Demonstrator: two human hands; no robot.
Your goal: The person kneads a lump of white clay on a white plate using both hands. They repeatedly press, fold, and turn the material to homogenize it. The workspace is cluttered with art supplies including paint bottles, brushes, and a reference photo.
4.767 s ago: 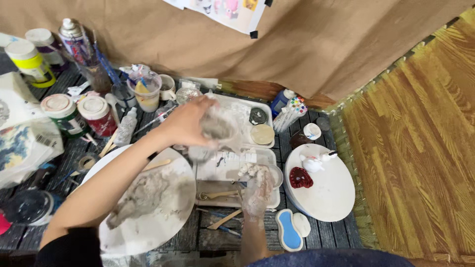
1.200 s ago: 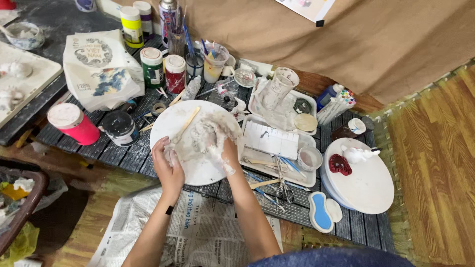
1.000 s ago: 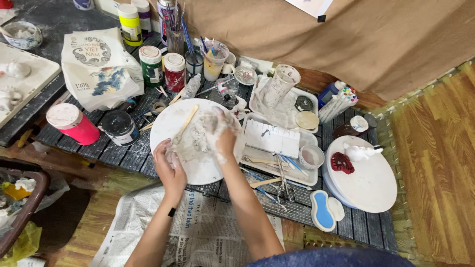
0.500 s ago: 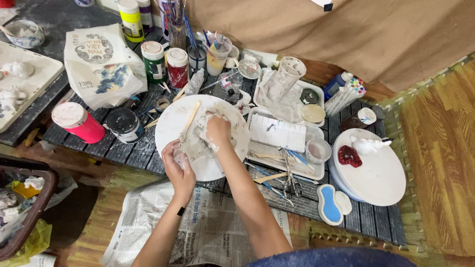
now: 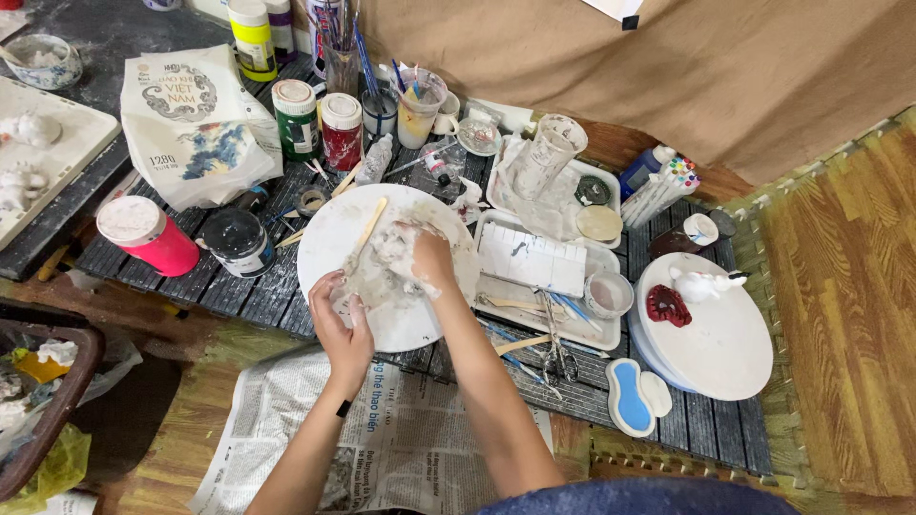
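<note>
Both hands [image 5: 386, 291] stayed on 1 clay lump [image 5: 386, 272], 1 plate [image 5: 334, 224].

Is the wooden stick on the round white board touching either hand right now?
Apart. The head view shows the wooden stick lying on the round white board, with bare board between it and both the left hand and right hand.

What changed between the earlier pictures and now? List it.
The left hand, earlier stretched out to the tall cup on the tray, came back to the round white board. The right hand left the tray and joined it. Both now press the pale clay lump together. The wooden stick, paint jars and red piece stayed put.
</note>
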